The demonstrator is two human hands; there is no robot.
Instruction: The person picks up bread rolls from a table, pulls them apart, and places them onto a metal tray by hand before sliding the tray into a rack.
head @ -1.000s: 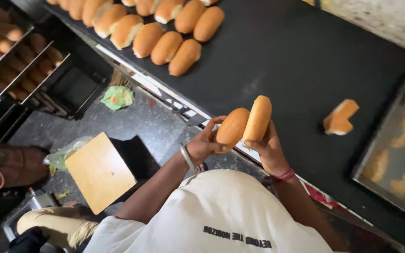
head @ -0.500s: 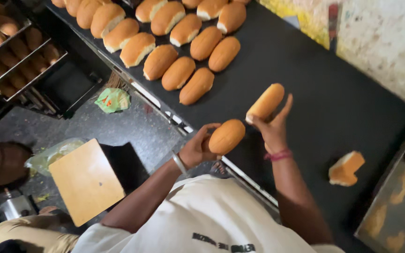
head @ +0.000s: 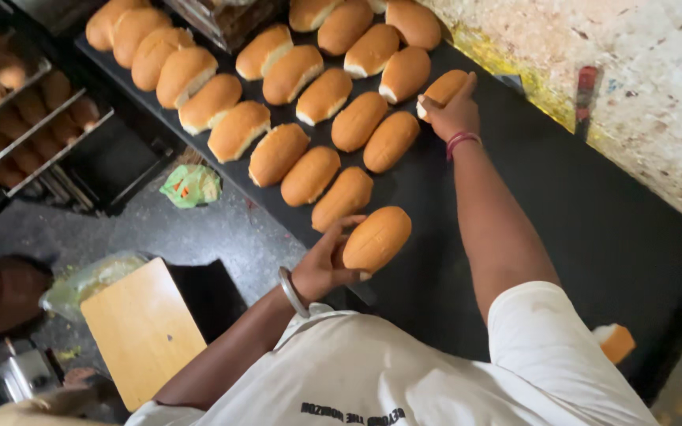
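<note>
Right hand (head: 455,114) reached rows of buns (head: 278,150).

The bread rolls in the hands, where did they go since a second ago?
The right hand carried its roll away from the body, up to the end of the rows of rolls on the black table, and still grips it there. The left hand still holds the other roll near the table's edge; the two rolls, once side by side, are now apart. The rows stayed put.
</note>
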